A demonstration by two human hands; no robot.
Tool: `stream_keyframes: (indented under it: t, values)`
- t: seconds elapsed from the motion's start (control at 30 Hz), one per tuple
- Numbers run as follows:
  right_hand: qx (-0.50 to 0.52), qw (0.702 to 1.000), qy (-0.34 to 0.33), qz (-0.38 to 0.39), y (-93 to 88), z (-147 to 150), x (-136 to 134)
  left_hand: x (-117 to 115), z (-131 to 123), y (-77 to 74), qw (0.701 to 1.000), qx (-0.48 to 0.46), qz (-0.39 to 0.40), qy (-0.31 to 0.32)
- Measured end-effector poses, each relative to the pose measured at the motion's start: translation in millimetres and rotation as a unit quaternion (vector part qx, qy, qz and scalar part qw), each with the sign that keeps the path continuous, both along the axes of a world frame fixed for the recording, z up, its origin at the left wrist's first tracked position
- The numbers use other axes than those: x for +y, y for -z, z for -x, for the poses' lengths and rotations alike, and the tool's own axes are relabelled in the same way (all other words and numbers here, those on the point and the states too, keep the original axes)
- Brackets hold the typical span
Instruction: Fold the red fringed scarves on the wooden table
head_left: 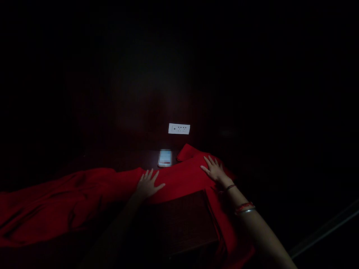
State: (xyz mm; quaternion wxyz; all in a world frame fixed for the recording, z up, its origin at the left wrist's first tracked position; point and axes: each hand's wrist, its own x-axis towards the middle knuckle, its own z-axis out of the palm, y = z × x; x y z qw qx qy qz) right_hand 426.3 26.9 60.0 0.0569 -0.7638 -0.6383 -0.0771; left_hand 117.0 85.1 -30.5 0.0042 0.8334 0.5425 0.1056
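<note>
A long red cloth [179, 182] lies across a dark wooden table [182, 220], bunched in folds at the left and hanging over the table's right edge. My left hand [148, 185] rests flat on the cloth near the middle, fingers spread. Farther right, my right hand [215, 171] also lies palm down on the cloth with its fingers apart. Bracelets circle my right wrist and forearm. Between the hands, just beyond the cloth's far edge, lies a phone [165, 158] with a lit, blurred screen.
Behind the table, a white socket panel [179, 129] is set in the dark wall. A thin pale edge [325, 229] runs diagonally at the lower right; what it belongs to I cannot tell. Most of the surroundings are lost in darkness.
</note>
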Motion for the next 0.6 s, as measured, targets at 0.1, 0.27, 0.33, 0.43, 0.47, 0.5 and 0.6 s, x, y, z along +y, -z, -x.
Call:
stream_keyframes:
  t: [0.1,0.27,0.33,0.43,0.47,0.5,0.6]
  values:
    - [-0.041,0.998,-0.014,-0.054,-16.7,21,-1,-2,-3,-0.6,0.999,-0.014,-0.033,0.015]
    - [-0.112,0.979,-0.156,-0.071,-7.5,72,-4,-6,-5,-2.2,0.999,-0.018,-0.027,0.039]
    - [-0.137,0.971,-0.185,-0.061,3.3,78,-4,-7,-4,-2.8,0.999,-0.010,-0.002,0.037]
    - [-0.152,0.973,-0.166,-0.054,10.7,65,-6,-7,-1,-4.8,0.999,0.002,0.025,0.039]
    - [-0.146,0.976,-0.151,-0.055,10.1,56,-6,-7,-1,-5.6,0.999,0.005,0.031,0.040]
    - [-0.134,0.980,-0.135,-0.054,8.6,45,-7,-7,-1,-6.4,0.999,0.007,0.034,0.039]
    - [-0.076,0.994,-0.072,-0.021,3.3,13,-8,-7,-1,-8.1,0.998,0.009,0.044,0.036]
